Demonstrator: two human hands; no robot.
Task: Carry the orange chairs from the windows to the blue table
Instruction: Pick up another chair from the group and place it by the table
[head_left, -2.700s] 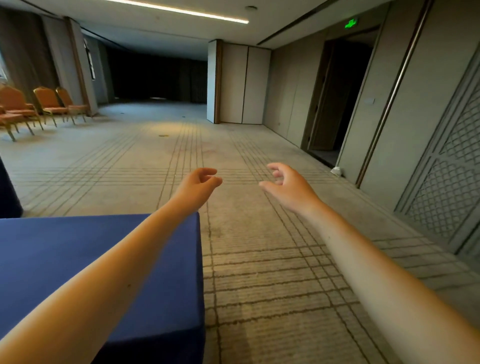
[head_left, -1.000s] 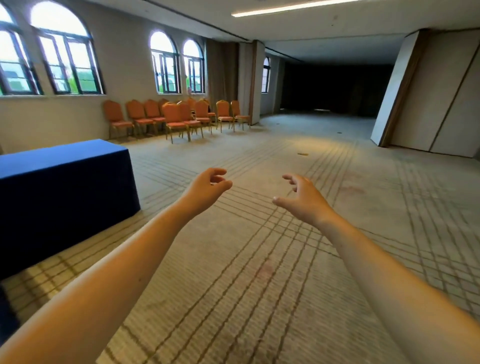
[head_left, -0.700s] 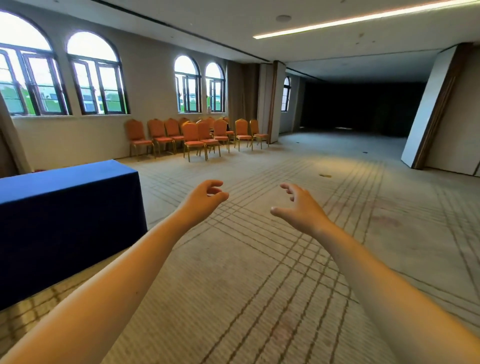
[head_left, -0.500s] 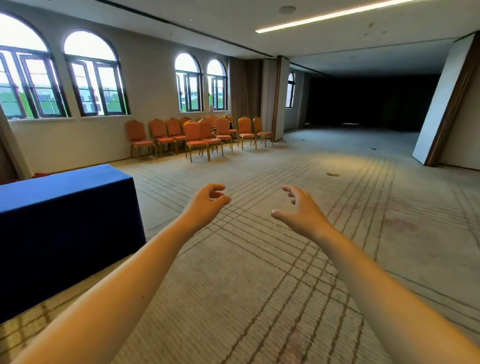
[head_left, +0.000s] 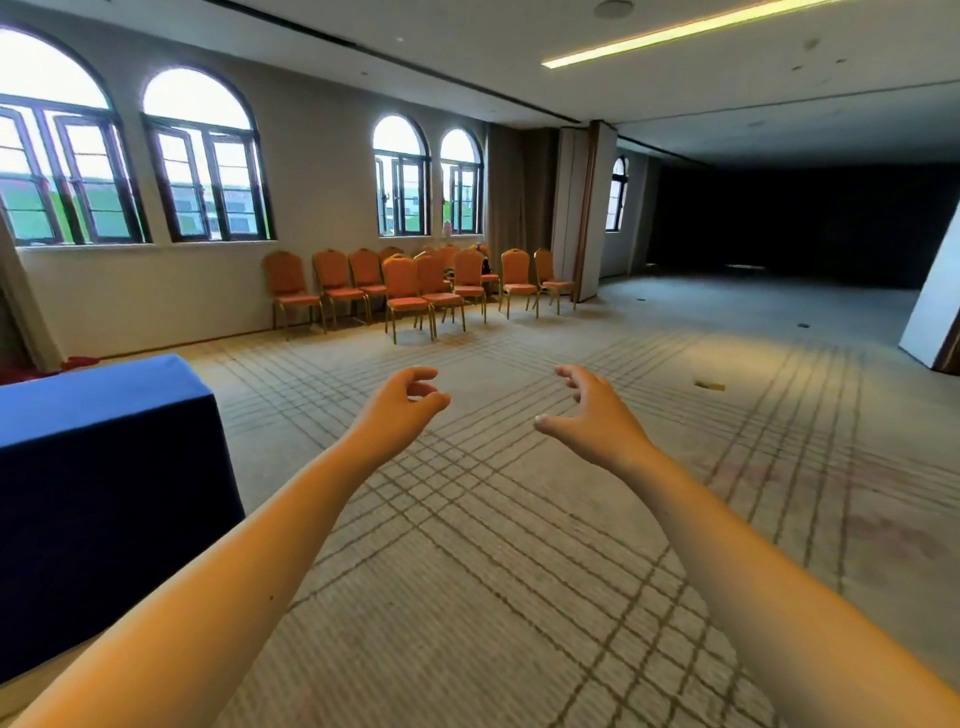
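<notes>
Grid-lined carpet (head_left: 519, 561) between blue table (head_left: 93, 400) and orange chairs (head_left: 402, 283) under windows (head_left: 202, 166); left grip (head_left: 397, 410), right grip (head_left: 597, 418) slack, empty.

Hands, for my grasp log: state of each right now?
Left hand: open, loosely curled, holding nothing.
Right hand: open, loosely curled, holding nothing.

Blue bench (head_left: 93, 400) runs off the left edge; back-row orange chairs (head_left: 448, 255) are mostly hidden behind the front chairs (head_left: 401, 278).
</notes>
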